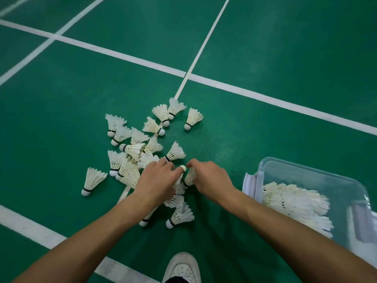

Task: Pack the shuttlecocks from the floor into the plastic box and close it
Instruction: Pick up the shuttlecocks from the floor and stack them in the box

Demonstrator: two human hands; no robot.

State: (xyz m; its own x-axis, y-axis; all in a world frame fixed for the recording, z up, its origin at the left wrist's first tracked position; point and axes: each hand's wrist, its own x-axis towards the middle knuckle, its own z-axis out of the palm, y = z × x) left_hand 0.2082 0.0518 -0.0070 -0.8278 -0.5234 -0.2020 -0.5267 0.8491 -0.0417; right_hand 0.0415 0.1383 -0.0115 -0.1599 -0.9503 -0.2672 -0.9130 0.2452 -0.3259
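Lying scattered on the green court floor (265,48), the loose shuttlecocks (134,148) spread from about 9 o'clock round to 12 o'clock of both hands. The left hand (157,180) curls over a few stacked shuttlecocks (179,185), cork tip poking out at its 1 o'clock. The right hand (206,178) pinches the feathers of one shuttlecock (190,177) just beside that stack. At 3 o'clock, well apart, the clear plastic box (306,172) sits open, packed shuttlecocks (295,201) inside. A white shoe (182,266) shows at 6 o'clock.
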